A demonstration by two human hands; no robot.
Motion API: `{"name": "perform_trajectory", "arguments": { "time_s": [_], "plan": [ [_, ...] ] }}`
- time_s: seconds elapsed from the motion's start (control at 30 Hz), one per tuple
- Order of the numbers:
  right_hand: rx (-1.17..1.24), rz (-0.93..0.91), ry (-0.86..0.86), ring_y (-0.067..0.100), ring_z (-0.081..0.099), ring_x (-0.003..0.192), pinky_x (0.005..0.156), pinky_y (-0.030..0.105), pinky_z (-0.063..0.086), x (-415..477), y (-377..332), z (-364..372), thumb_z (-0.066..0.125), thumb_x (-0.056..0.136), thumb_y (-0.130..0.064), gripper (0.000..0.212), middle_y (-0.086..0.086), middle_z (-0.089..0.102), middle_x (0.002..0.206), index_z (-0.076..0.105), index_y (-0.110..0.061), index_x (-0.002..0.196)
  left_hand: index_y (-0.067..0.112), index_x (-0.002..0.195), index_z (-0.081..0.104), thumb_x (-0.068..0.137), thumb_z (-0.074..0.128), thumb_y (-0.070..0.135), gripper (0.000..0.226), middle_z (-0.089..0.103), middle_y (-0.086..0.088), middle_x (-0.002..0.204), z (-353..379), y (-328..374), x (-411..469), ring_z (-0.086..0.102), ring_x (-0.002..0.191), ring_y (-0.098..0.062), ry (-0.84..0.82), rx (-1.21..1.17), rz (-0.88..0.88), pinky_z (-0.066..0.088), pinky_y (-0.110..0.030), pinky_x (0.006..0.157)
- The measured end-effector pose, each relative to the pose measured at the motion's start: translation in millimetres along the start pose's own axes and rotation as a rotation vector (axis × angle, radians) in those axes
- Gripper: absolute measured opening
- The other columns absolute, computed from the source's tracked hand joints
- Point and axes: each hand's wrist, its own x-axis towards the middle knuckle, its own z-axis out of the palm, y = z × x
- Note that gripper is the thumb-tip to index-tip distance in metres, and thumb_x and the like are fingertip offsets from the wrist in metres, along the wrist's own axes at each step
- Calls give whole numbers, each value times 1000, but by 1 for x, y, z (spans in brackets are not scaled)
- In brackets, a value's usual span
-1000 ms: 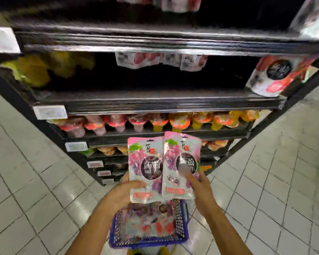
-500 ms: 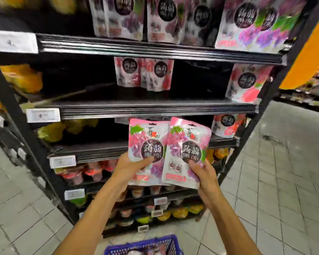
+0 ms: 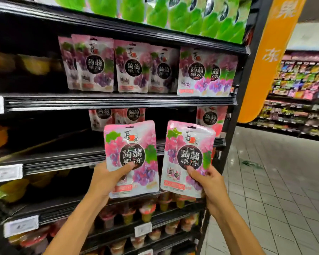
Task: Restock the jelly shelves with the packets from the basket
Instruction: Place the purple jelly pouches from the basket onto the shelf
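Observation:
My left hand grips a pink and purple grape jelly packet by its lower left corner, thumb across the front. My right hand pinches a second matching packet at its lower right. Both packets stand upright, side by side with a small gap, in front of the black shelving. On the shelf above them stands a row of the same grape packets. One level lower, behind my packets, sit a few pink peach-type packets. The basket is out of view.
Green packets fill the top shelf. Yellow jelly cups lie at the left, and rows of small fruit jelly cups fill the lower shelves. An orange sign marks the shelf end; tiled aisle floor lies to the right.
I have raised both packets from above the basket up toward the grape shelf and pulled them slightly apart. My view tilted up, and the blue basket dropped out of sight.

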Motion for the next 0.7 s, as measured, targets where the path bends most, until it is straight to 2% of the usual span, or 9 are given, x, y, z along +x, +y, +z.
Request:
{"name": "perform_trajectory", "arguments": {
  "time_s": [0.13, 0.2, 0.27, 0.33, 0.43, 0.53, 0.6, 0.7],
  "plan": [
    [-14, -75, -19, 27, 73, 94, 79, 41, 60, 27, -27, -7, 88, 57, -36, 46, 8, 76, 103, 72, -23, 98, 16, 85, 72, 50, 91, 21, 40, 75, -3, 70, 23, 24, 26, 67, 55, -12, -12, 12, 59, 51, -24, 49],
    [-25, -116, -25, 24, 74, 92, 73, 33, 60, 41, -40, -10, 88, 59, -35, 39, 7, 76, 101, 74, -26, 94, 18, 89, 71, 55, 88, 18, 38, 75, -1, 69, 35, 37, 37, 68, 55, -11, -20, -20, 97, 51, -23, 46],
    [-35, -158, -31, 20, 75, 86, 63, 24, 58, 56, -51, -13, 86, 62, -31, 34, 5, 77, 97, 74, -25, 94, 19, 89, 73, 51, 91, 15, 42, 76, -4, 76, 45, 50, 45, 71, 62, -16, -54, -38, 132, 55, -28, 49],
    [-17, -183, -35, 19, 75, 82, 58, 20, 56, 70, -59, -15, 85, 63, -28, 37, 7, 77, 94, 72, -19, 96, 25, 86, 76, 46, 92, 15, 44, 76, -3, 78, 51, 60, 52, 72, 64, -15, -89, -34, 182, 53, -26, 47],
    [8, -198, -50, 23, 75, 85, 62, 24, 58, 89, -66, -18, 85, 63, -23, 46, 9, 77, 97, 69, -11, 104, 29, 86, 76, 50, 93, 22, 40, 77, -2, 81, 61, 66, 62, 72, 65, -13, -86, -18, 213, 52, -24, 48],
    [-22, -242, -72, 24, 74, 92, 70, 30, 60, 104, -71, -18, 86, 63, -27, 42, 7, 76, 100, 71, -20, 102, 27, 86, 76, 50, 90, 32, 39, 76, -4, 79, 71, 67, 71, 71, 66, -14, -92, -51, 190, 53, -24, 52],
    [-49, -255, -89, 26, 73, 96, 79, 40, 59, 113, -73, -18, 86, 64, -30, 38, 7, 76, 101, 72, -25, 99, 25, 89, 76, 47, 92, 41, 48, 77, -6, 84, 76, 69, 76, 72, 71, -16, -104, -84, 198, 55, -25, 55],
    [-39, -242, -113, 25, 73, 97, 83, 42, 58, 126, -75, -15, 87, 62, -32, 46, 6, 76, 103, 70, -23, 104, 21, 96, 75, 44, 93, 48, 62, 76, -9, 97, 80, 71, 82, 74, 85, -22, -121, -166, 186, 58, -30, 62]
  ]
}}
